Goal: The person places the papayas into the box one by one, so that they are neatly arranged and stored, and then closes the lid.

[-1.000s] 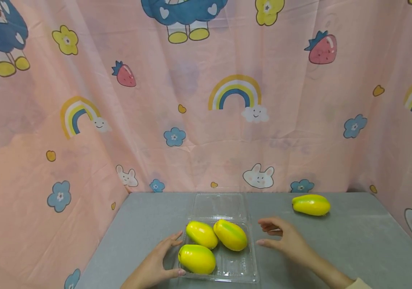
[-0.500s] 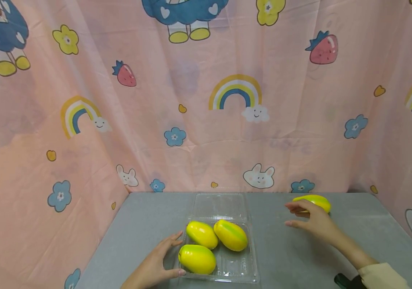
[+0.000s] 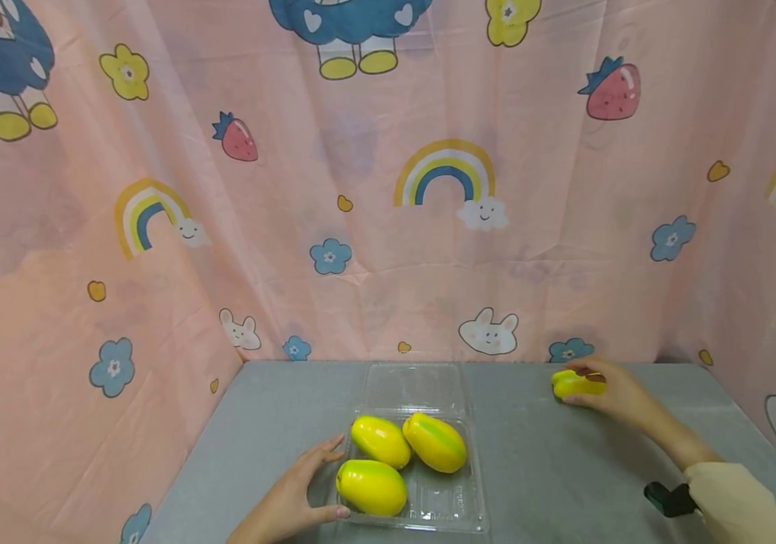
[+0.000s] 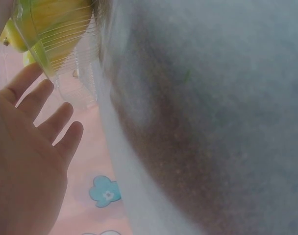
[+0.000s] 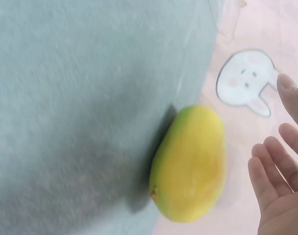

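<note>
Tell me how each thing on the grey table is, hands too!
Clear rectangular plastic box, lid folded open.
Three yellow-green oval fruits, lying inside the box.
Lone yellow-green oval fruit, on the grey table.
Left hand, fingers spread beside box.
Right hand, fingers parted at lone fruit, touch unclear.

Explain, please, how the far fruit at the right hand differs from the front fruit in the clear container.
The far fruit lies on the grey table; the front fruit lies in the clear container.
In the head view, the right hand partly hides the far fruit; no hand covers the front fruit.
Both lie on their sides, yellow with some green.
</note>
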